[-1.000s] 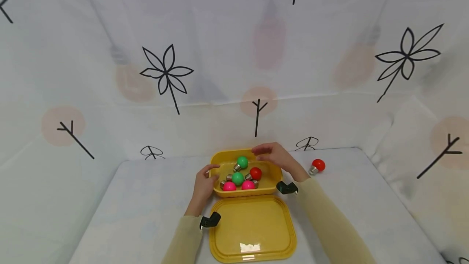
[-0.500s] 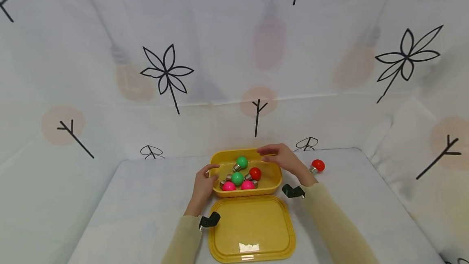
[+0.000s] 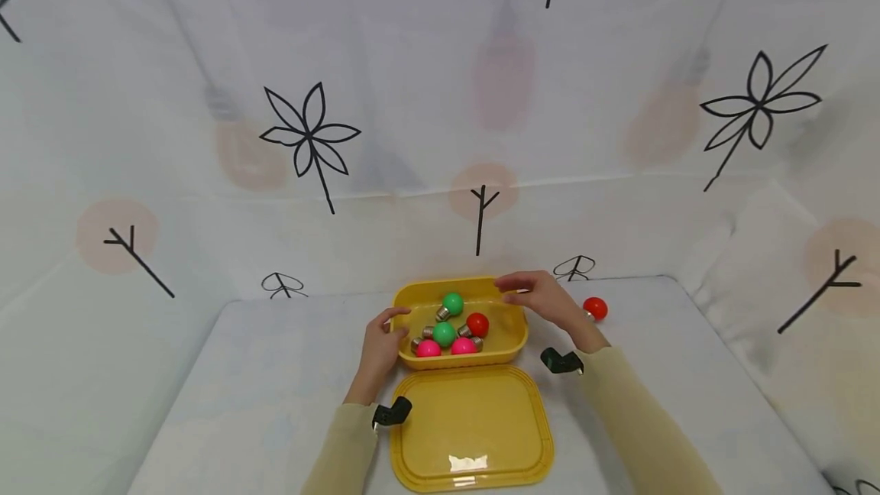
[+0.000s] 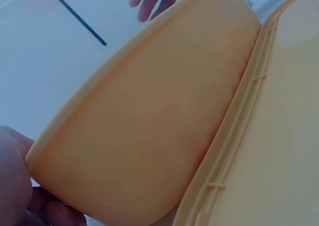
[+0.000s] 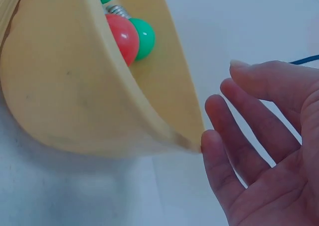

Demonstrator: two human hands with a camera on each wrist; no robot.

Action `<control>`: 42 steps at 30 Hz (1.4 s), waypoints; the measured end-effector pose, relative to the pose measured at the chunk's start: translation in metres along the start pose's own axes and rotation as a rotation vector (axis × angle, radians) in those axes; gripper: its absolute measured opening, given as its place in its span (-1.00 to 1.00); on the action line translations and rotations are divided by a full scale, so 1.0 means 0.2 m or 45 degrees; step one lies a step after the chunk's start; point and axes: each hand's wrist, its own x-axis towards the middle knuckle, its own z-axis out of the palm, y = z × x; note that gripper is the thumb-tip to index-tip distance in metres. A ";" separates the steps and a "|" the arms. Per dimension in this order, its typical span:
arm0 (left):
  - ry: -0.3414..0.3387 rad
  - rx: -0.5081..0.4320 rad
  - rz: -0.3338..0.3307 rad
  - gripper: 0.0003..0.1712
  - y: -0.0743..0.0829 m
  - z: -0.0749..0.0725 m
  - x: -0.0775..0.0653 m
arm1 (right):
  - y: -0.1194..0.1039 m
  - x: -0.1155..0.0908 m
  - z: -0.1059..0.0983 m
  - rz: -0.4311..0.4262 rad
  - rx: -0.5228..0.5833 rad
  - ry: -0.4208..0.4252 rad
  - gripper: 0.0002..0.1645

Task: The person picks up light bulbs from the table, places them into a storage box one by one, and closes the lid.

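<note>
A yellow plastic box (image 3: 505, 338) stands at the back of the table with several small light bulbs inside: two green bulbs (image 3: 444, 334), two pink bulbs (image 3: 464, 346) and a red bulb (image 3: 477, 325). At the box's left end my left hand (image 3: 378, 346) grips the rim; in the left wrist view its fingers (image 4: 62, 213) curl below the edge. My right hand (image 3: 546, 300) holds nothing. Its fingers are loosely spread at the back right corner, and the little fingertip lies right at the rim in the right wrist view.
In front of the box a yellow lid (image 3: 474, 426) lies flat on the white-covered table (image 3: 261, 396). Another red bulb (image 3: 595, 308) lies to the right, partly behind the right wrist. Patterned white cloth (image 3: 412, 98) hangs behind and at both sides.
My right hand has drifted rightward from over the box to its back right corner. The left hand keeps its place at the left rim, and the bulbs stay put.
</note>
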 end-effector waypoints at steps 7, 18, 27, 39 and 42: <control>0.018 0.040 -0.013 -0.63 0.01 -0.01 0.00 | 0.04 -0.01 -0.04 -0.008 -0.042 0.037 -0.58; 0.022 0.047 -0.031 -0.63 0.01 -0.03 0.00 | 0.09 -0.06 -0.10 0.045 -0.029 0.067 -0.58; 0.018 0.032 -0.041 -0.63 0.01 -0.03 0.00 | 0.12 -0.12 -0.16 0.007 -0.070 0.106 -0.60; 0.012 0.042 -0.039 -0.64 0.01 -0.01 0.00 | 0.18 -0.23 -0.26 0.075 -0.161 0.164 -0.57; 0.001 0.033 -0.035 -0.64 0.02 -0.01 0.00 | 0.20 -0.25 -0.30 0.089 -0.178 0.175 -0.55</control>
